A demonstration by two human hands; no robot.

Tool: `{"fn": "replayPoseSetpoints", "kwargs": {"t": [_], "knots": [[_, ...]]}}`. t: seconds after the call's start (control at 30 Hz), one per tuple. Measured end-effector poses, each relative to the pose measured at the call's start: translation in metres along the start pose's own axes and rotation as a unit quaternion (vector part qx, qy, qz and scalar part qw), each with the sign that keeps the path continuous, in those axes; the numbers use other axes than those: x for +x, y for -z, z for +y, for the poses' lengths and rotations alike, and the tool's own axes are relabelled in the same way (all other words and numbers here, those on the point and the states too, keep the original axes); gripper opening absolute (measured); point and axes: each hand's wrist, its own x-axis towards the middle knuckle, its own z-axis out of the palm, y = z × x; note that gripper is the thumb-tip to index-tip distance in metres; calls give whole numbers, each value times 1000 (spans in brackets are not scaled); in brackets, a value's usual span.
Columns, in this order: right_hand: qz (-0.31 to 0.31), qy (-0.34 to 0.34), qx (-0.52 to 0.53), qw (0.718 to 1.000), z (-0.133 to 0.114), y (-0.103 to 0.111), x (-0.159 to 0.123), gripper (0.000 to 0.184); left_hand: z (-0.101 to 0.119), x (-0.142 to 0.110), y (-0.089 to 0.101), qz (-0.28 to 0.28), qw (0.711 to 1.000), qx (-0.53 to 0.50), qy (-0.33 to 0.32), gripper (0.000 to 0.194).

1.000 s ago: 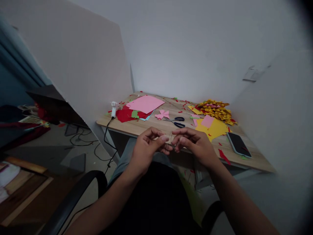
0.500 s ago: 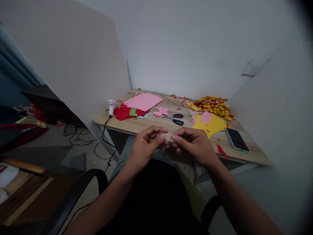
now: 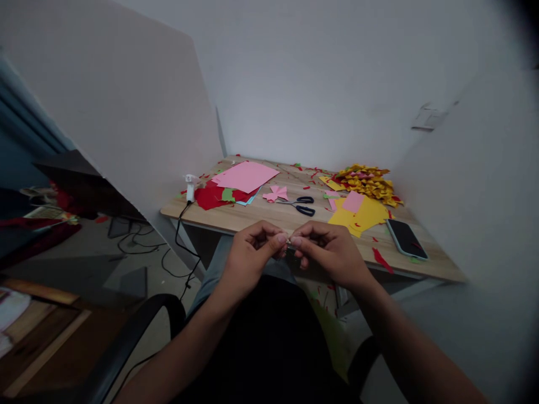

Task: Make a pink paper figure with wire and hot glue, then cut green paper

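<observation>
My left hand (image 3: 256,249) and my right hand (image 3: 326,249) meet in front of the desk's near edge, above my lap. Both are closed in a pinch, thumb against forefinger, with the tips almost touching. Something tiny and pale shows between the fingertips, too small to name. Beyond them on the desk lie dark-handled scissors (image 3: 304,205) with the blades pointing left. A cut piece of pink paper (image 3: 275,194) rests by the scissors' tips.
On the wooden desk (image 3: 202,220) lie pink sheets (image 3: 246,176), red paper (image 3: 208,197), yellow paper (image 3: 370,214) and a heap of folded yellow paper pieces (image 3: 366,182). A phone (image 3: 406,238) lies at the right. A white plug-like device (image 3: 190,189) with a black cable stands at the left edge.
My hands have come closer together, so the gap between their fingertips has nearly closed. The things on the desk lie as before.
</observation>
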Motion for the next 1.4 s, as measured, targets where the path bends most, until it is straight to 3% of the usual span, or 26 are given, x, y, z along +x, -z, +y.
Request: {"fn": "replayPoseSetpoints", "kwargs": {"t": [0.5, 0.7, 0.93, 1.13, 1.4], "knots": [[-11, -22, 34, 999, 4, -3, 2, 29, -4, 0, -5, -2, 997, -60, 56, 23], [58, -11, 25, 998, 9, -5, 4, 29, -6, 1, 0, -26, 988, -114, 99, 40], [76, -16, 22, 997, 10, -5, 5, 29, -5, 2, 0, -22, 994, -59, 92, 33], [82, -11, 14, 996, 7, -9, 5, 29, -4, 4, -2, 13, 998, -6, 63, 29], [56, -12, -6, 998, 2, -5, 4, 25, -6, 2, -5, 24, 999, -8, 41, 28]]}}
